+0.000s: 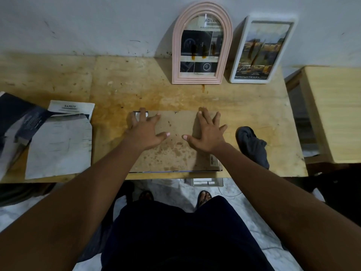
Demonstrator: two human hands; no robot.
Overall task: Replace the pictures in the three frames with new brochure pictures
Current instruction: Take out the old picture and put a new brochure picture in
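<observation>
A third frame lies face down at the table's front edge, showing its brown backing board (175, 151). My left hand (146, 130) presses flat on the board's left part, fingers spread, fingertips at a white corner of the frame. My right hand (209, 132) lies flat on the board's right part, fingers spread. A pink arched frame (202, 44) and a white rectangular frame (261, 49) lean upright against the wall, each with a brochure picture inside. Loose brochure pages (58, 141) lie at the left of the table.
The wooden table (117, 85) is stained. A dark grey cloth (253, 145) lies right of the face-down frame. A second wooden table (332, 114) stands to the right. A small white object (208, 181) sits below the front edge. My feet (203, 197) are on the floor.
</observation>
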